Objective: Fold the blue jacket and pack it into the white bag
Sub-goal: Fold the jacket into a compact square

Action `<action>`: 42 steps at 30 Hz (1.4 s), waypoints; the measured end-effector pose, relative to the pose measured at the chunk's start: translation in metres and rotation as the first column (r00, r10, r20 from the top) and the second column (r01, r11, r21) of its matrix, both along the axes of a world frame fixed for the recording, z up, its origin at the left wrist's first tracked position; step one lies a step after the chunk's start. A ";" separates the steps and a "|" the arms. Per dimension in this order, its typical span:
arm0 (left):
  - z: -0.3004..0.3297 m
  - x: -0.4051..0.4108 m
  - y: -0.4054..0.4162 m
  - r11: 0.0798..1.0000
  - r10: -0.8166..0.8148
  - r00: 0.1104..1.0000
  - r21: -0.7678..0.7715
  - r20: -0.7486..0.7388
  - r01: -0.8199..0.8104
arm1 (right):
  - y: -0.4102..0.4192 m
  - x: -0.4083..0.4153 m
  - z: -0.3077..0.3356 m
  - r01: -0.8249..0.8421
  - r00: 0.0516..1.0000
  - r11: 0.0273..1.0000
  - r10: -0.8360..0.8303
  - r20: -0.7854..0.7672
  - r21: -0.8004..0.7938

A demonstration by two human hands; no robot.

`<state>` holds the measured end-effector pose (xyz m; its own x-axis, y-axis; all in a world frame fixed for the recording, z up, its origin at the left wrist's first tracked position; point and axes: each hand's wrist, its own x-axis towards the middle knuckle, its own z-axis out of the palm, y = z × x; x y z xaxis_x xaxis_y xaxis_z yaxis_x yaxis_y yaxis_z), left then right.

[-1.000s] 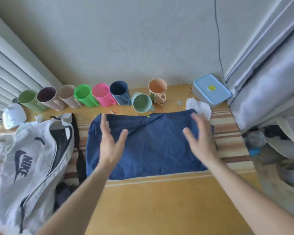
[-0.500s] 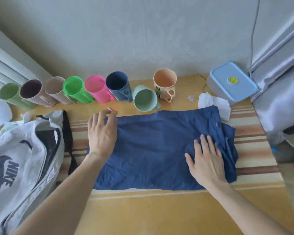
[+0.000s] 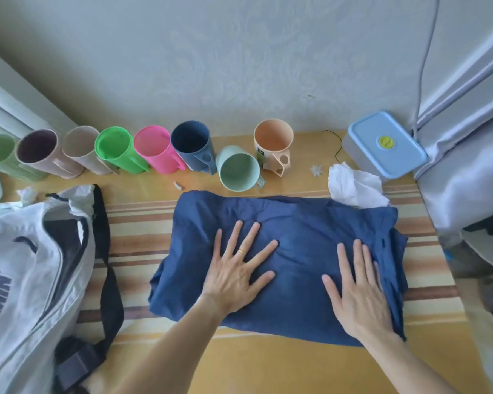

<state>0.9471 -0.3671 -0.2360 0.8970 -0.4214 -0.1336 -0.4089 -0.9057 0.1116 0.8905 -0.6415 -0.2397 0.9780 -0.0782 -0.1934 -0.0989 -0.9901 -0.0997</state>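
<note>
White bag [image 3: 26, 268] at far left of desk [image 3: 268, 362], unzipped, dark strap [image 3: 108, 268] trailing along its right edge. Behind, against the wall: row of cups [image 3: 117, 152] lying on their sides, pale green cup [image 3: 238, 169] tipped forward, peach cup [image 3: 272, 143] upright. Blue jacket [image 3: 291, 226] at centre of desk on striped mat [image 3: 137, 223], folded into a rough rectangle, apart from the bag. Left hand [image 3: 234, 277] flat on jacket's left half, fingers [image 3: 251, 237] spread and extended, gripping nothing; ring on one finger. Right hand [image 3: 359, 297] flat on jacket's right half, fingers straight, close together, gripping nothing. Crumpled white tissue [image 3: 353, 186] touching jacket's far right corner. Blue-lidded box [image 3: 384, 143] beyond.
</note>
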 end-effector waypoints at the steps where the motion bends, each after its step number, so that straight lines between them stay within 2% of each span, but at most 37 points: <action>1: -0.005 -0.002 -0.002 1.000 0.017 1.000 0.004 -0.016 -0.017 | -0.004 -0.003 0.004 -0.006 1.000 1.000 0.006 0.017 -0.002; 3: -0.004 -0.005 -0.005 0.998 0.062 0.998 -0.003 0.003 -0.062 | -0.011 -0.003 0.013 0.062 0.995 0.998 -0.062 0.075 -0.001; 5: 0.009 -0.015 -0.014 0.993 0.095 0.995 -0.067 0.041 -0.092 | -0.020 -0.007 0.026 0.284 0.948 0.959 -0.284 0.140 0.027; 7: 0.015 -0.033 -0.025 0.990 0.083 0.995 -0.115 0.062 -0.075 | -0.027 -0.011 0.040 0.537 0.826 0.828 -0.555 0.096 0.164; 9: 0.008 -0.045 -0.033 0.989 0.076 0.997 -0.123 -0.003 -0.076 | -0.026 -0.009 0.052 0.657 0.739 0.696 -0.671 -0.062 0.290; 11: -0.001 -0.048 -0.038 0.987 0.107 0.991 -0.115 -0.079 -0.115 | -0.014 -0.002 0.071 0.634 0.750 0.648 -0.648 -0.132 0.422; 13: -0.003 -0.048 -0.042 0.981 0.129 0.983 -0.128 -0.133 -0.146 | 0.005 0.006 0.095 0.582 0.772 0.631 -0.627 -0.103 0.513; 15: 0.007 -0.054 -0.040 0.952 0.144 0.974 -0.243 -0.176 -0.185 | 0.037 0.013 0.124 0.496 0.804 0.631 -0.593 -0.041 0.597; 16: 0.018 -0.058 -0.035 0.903 0.178 0.958 -0.350 -0.223 -0.249 | 0.059 0.016 0.139 0.421 0.833 0.642 -0.553 0.007 0.641; 17: 0.028 -0.063 -0.026 0.817 0.228 0.929 -0.462 -0.291 -0.345 | 0.084 0.018 0.152 0.339 0.862 0.655 -0.504 0.057 0.675; 18: 0.041 -0.068 -0.016 0.686 0.284 0.881 -0.561 -0.380 -0.463 | 0.110 0.020 0.160 0.256 0.886 0.663 -0.452 0.104 0.703; 19: 0.056 -0.071 -0.004 0.509 0.341 0.806 -0.626 -0.484 -0.591 | 0.137 0.022 0.163 0.176 0.907 0.674 -0.394 0.148 0.718; 20: 0.071 -0.072 0.009 0.287 0.376 0.710 -0.654 -0.595 -0.700 | 0.165 0.025 0.160 0.100 0.927 0.697 -0.325 0.188 0.710; 22: 0.096 -0.070 0.037 -0.171 0.352 0.503 -0.582 -0.790 -0.795 | 0.216 0.030 0.146 -0.029 0.969 0.751 -0.140 0.202 0.660; 23: 0.103 -0.066 0.052 -0.320 0.324 0.410 -0.507 -0.852 -0.800 | 0.236 0.032 0.134 -0.070 0.990 0.748 -0.031 0.140 0.660; 24: 0.107 -0.062 0.067 -0.415 0.302 0.331 -0.435 -0.894 -0.799 | 0.251 0.032 0.122 -0.092 0.995 0.717 0.089 0.039 0.691; 25: 0.108 -0.060 0.081 -0.459 0.297 0.265 -0.380 -0.917 -0.803 | 0.260 0.029 0.113 -0.080 0.979 0.661 0.195 -0.068 0.746; 26: 0.108 -0.057 0.092 -0.459 0.312 0.217 -0.346 -0.925 -0.819 | 0.263 0.025 0.107 -0.063 0.956 0.601 0.265 -0.124 0.797; 27: 0.103 -0.057 0.101 -0.417 0.361 0.186 -0.336 -0.914 -0.844 | 0.261 0.020 0.102 -0.086 0.960 0.571 0.266 -0.085 0.816; 28: 0.099 -0.057 0.106 -0.338 0.446 0.178 -0.349 -0.877 -0.874 | 0.256 0.017 0.097 -0.141 0.981 0.588 0.193 0.032 0.796; 30: 0.090 -0.057 0.110 -0.099 0.644 0.257 -0.411 -0.720 -0.906 | 0.239 0.015 0.084 -0.250 0.942 0.753 0.044 0.333 0.609; 31: 0.089 -0.056 0.108 0.028 0.716 0.317 -0.427 -0.622 -0.904 | 0.229 0.018 0.077 -0.246 0.909 0.834 0.021 0.415 0.495; 32: 0.089 -0.055 0.104 0.136 0.760 0.368 -0.423 -0.536 -0.896 | 0.221 0.022 0.068 -0.230 0.901 0.887 0.038 0.433 0.401; 34: 0.082 -0.049 0.098 0.250 0.767 0.418 -0.373 -0.487 -0.894 | 0.212 0.027 0.047 -0.228 0.936 0.939 0.139 0.322 0.258; 36: 0.069 -0.046 0.096 0.292 0.747 0.422 -0.317 -0.514 -0.902 | 0.211 0.024 0.024 -0.288 0.952 0.946 0.266 0.154 0.147; 38: 0.056 -0.050 0.099 0.315 0.733 0.436 -0.307 -0.522 -0.898 | 0.214 0.019 0.011 -0.347 0.937 0.932 0.342 0.062 0.106; 40: 0.052 -0.057 0.107 0.277 0.707 0.410 -0.307 -0.576 -0.910 | 0.215 0.014 0.010 -0.356 0.935 0.925 0.352 0.053 0.131; 42: 0.051 -0.069 0.116 0.203 0.651 0.337 -0.272 -0.680 -0.941 | 0.211 0.007 0.020 -0.323 0.946 0.920 0.307 0.104 0.221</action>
<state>0.8785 -0.2507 -0.1846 0.7040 0.4006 -0.5864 0.7098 -0.3686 0.6003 0.8971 -0.4301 -0.2197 0.9559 0.2750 -0.1028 0.2287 -0.9172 -0.3262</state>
